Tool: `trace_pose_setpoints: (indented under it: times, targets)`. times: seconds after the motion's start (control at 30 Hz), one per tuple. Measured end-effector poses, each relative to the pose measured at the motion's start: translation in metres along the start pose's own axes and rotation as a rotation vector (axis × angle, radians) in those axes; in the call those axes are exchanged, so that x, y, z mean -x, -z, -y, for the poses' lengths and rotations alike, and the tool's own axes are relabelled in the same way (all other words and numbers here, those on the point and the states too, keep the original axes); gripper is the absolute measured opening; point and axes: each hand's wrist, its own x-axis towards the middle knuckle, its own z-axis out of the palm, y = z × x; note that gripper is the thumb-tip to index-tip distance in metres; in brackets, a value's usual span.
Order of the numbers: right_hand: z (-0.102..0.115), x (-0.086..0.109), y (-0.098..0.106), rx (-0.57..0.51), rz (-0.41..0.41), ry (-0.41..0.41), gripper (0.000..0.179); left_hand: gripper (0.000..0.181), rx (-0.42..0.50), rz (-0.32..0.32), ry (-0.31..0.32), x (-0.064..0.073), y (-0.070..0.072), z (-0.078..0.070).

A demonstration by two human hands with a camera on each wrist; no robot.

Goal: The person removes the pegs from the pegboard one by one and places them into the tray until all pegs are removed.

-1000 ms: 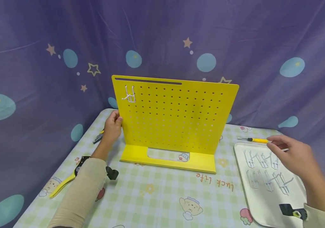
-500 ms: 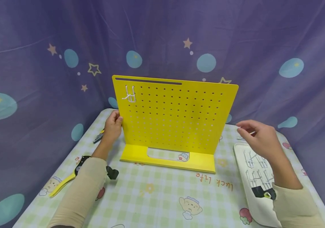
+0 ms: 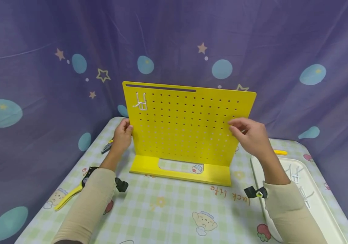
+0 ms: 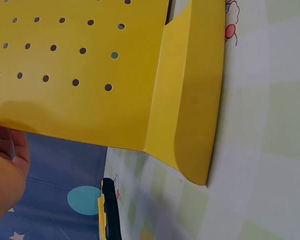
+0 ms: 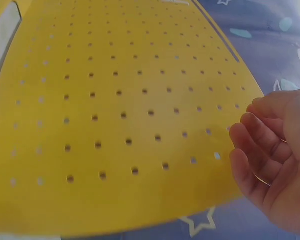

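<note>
A yellow pegboard [image 3: 186,135] with an L-shaped foot stands upright on the table. One white wire hook [image 3: 141,101] hangs in its upper left holes. My left hand [image 3: 122,135] grips the board's left edge, thumb in front and fingers behind; the left wrist view shows this hand [image 4: 10,170] at the same edge. My right hand [image 3: 251,134] is by the board's right side, overlapping its edge in the head view. In the right wrist view the right hand's loosely bent fingers [image 5: 250,135] hold nothing visible.
On the right, a white tray [image 3: 326,217] with several wire hooks [image 3: 295,177] lies partly behind my right forearm. A yellow handle [image 3: 280,152] shows behind it. Yellow-handled tools lie at left: one [image 3: 70,198] beside my forearm, pliers [image 3: 106,147] behind my left hand.
My right hand has moved left from above the tray to the pegboard's right edge, uncovering the yellow handle and covering part of the tray. My left hand keeps its grip on the board.
</note>
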Motion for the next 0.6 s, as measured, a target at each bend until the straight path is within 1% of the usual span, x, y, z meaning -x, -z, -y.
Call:
trace_pose_setpoints:
  times: [0.13, 0.2, 0.3, 0.5, 0.6]
  targets:
    - [0.009, -0.009, -0.011, -0.035, 0.013, 0.0, 0.019, 0.025, -0.005, -0.007, -0.007, 0.0, 0.0, -0.001]
    - [0.014, -0.015, -0.018, -0.057, 0.013, -0.001, 0.018, 0.024, 0.002, -0.02, -0.017, -0.004, -0.001, 0.009]
    - [0.025, -0.023, -0.028, -0.093, 0.018, 0.005, 0.018, 0.023, 0.008, -0.032, -0.022, -0.003, 0.0, 0.01]
    - [0.046, -0.04, -0.051, -0.121, 0.065, 0.059, 0.019, 0.025, 0.015, -0.036, -0.055, -0.004, -0.001, 0.012]
    - [0.055, -0.047, -0.064, -0.128, 0.086, 0.099, 0.02, 0.025, 0.015, -0.036, -0.054, -0.005, -0.002, 0.012]
